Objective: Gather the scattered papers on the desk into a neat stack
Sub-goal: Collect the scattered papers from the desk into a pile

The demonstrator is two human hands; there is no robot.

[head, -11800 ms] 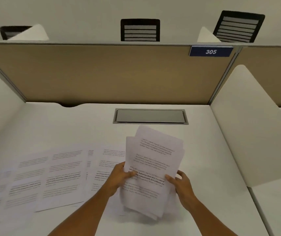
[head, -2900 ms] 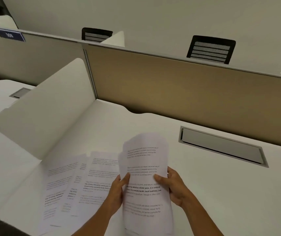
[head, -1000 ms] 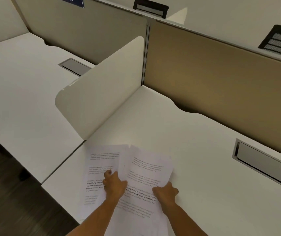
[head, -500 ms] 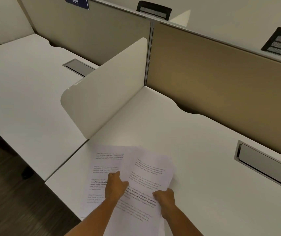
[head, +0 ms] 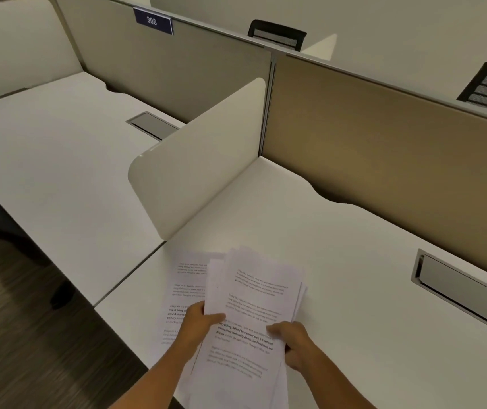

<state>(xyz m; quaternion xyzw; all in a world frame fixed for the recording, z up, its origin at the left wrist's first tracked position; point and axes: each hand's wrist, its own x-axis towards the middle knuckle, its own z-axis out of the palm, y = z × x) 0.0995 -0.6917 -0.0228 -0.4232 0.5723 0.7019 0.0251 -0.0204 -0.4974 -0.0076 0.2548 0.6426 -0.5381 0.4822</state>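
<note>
A loose stack of printed papers (head: 254, 296) is held above the white desk (head: 354, 261) near its front left corner. My left hand (head: 199, 321) grips the stack's left edge, thumb on top. My right hand (head: 291, 338) grips its right edge, fingers curled over the top sheet. The sheets are fanned and not squared. One more printed sheet (head: 184, 278) lies flat on the desk to the left, partly under the stack and my left hand.
A white side divider (head: 203, 154) rises left of the papers. A tan back panel (head: 398, 154) closes the far side. A grey cable hatch (head: 460, 287) is set in the desk at right. The desk's front edge drops to dark floor (head: 29, 335).
The stack has been drawn together and lifted a little, covering more of the flat sheet at left. My right hand has slid from the lower edge to the right edge.
</note>
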